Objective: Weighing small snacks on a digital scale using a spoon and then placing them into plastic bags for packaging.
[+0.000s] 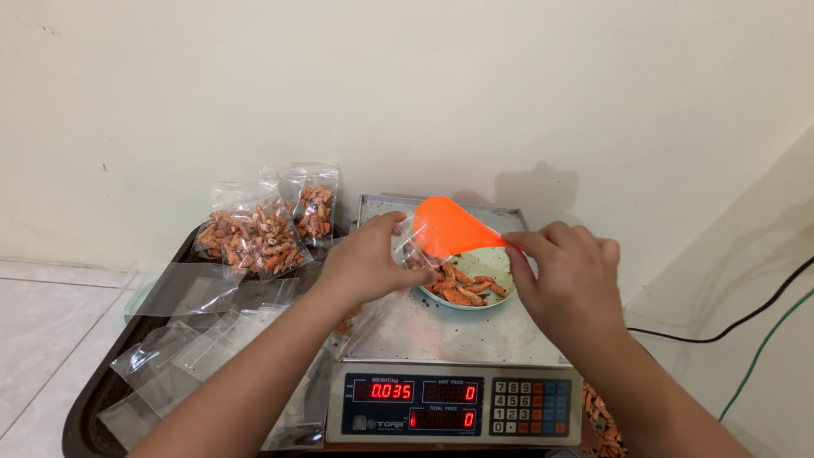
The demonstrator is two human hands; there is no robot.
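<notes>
My left hand holds a clear plastic bag open above the steel pan of a digital scale. My right hand pinches the handle of an orange scoop, whose wide end sits at the bag's mouth. Under the scoop a small pale bowl of orange-brown snack sticks rests on the scale pan. The scale's red display is lit.
A dark tray at the left carries filled snack bags leaning on the wall and several empty clear bags. Loose snacks lie right of the scale. Black and green cables run along the right.
</notes>
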